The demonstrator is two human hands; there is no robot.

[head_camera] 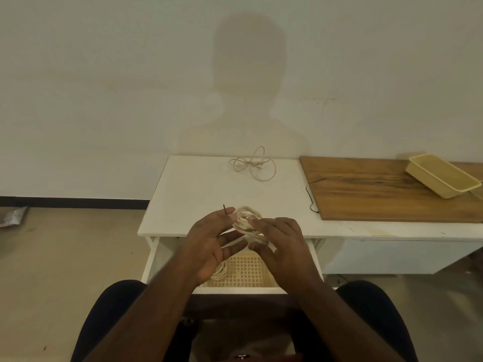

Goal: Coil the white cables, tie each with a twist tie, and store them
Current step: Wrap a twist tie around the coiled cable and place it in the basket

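Grip: both hands hold one coiled white cable point(247, 222) up over the front edge of the white table point(188, 194)
Left hand point(209, 244): thumb and first finger pinch a thin dark twist tie point(224, 208) at the left side of the coil, and the other fingers are stretched out loose under it
Right hand point(281, 241): fingers curl round the right side of the coil and hold the loops together
Drawer point(154, 257): it is open under the hands, with a pale grid basket point(243, 270) inside
Stored cable point(219, 274): a wound white cable lies in the basket at its left side
Loose cable point(252, 164): a white cable lies in messy loops at the back of the table, well apart from the hands
Spare tie point(311, 194): a dark thin wire lies by the edge of the wooden board point(379, 194)
Tray point(441, 175): a pale yellow tray sits tilted on the board, far right
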